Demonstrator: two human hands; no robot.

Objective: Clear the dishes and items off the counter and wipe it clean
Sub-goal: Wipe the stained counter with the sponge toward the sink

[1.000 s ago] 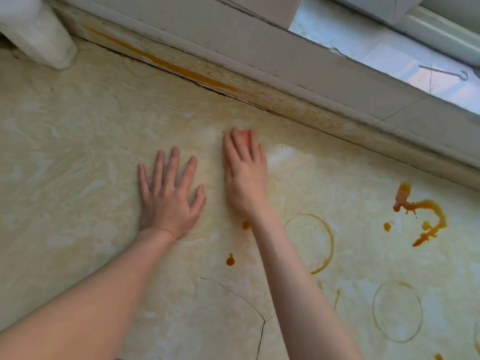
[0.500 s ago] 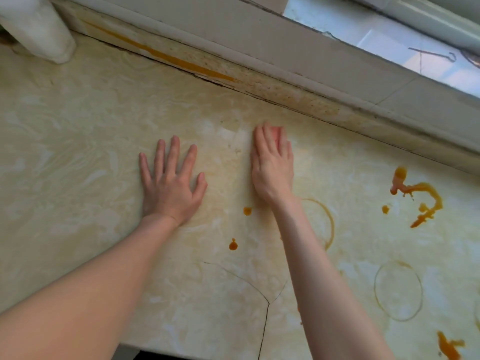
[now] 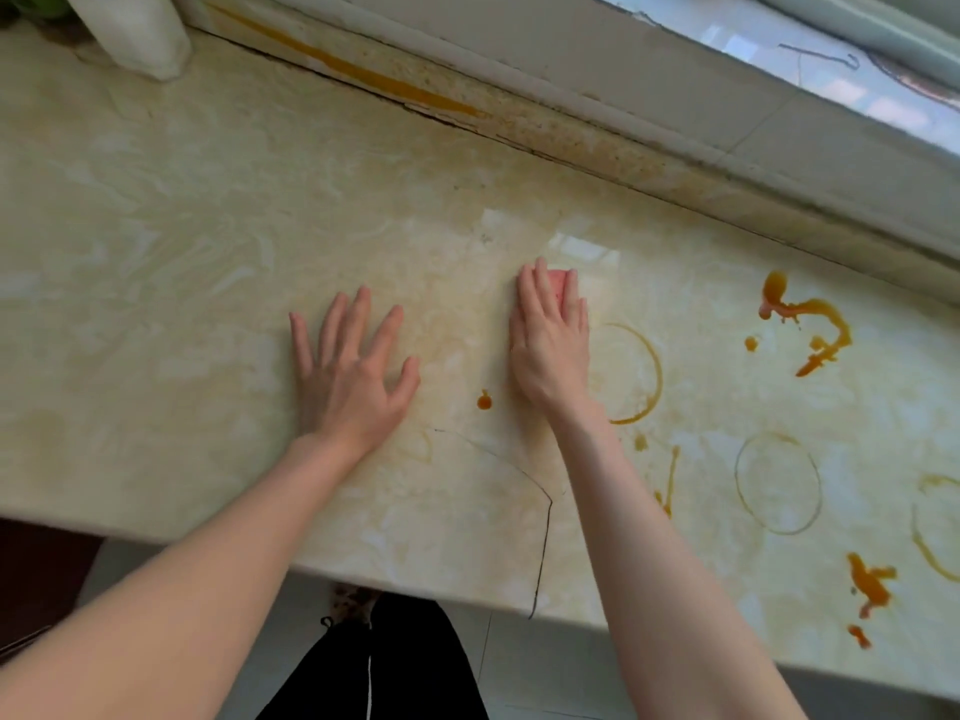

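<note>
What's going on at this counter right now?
A person is wiping the marbled counter. The right hand presses what looks like a pink sponge flat onto the surface, mostly hidden under its fingers. The left hand lies flat beside it, fingers spread. An orange drop sits between the hands. To the right are an orange spill and ring marks, not yet wiped.

left hand (image 3: 353, 376) splayed flat, right hand (image 3: 550, 345) pressing, fingers together
</note>
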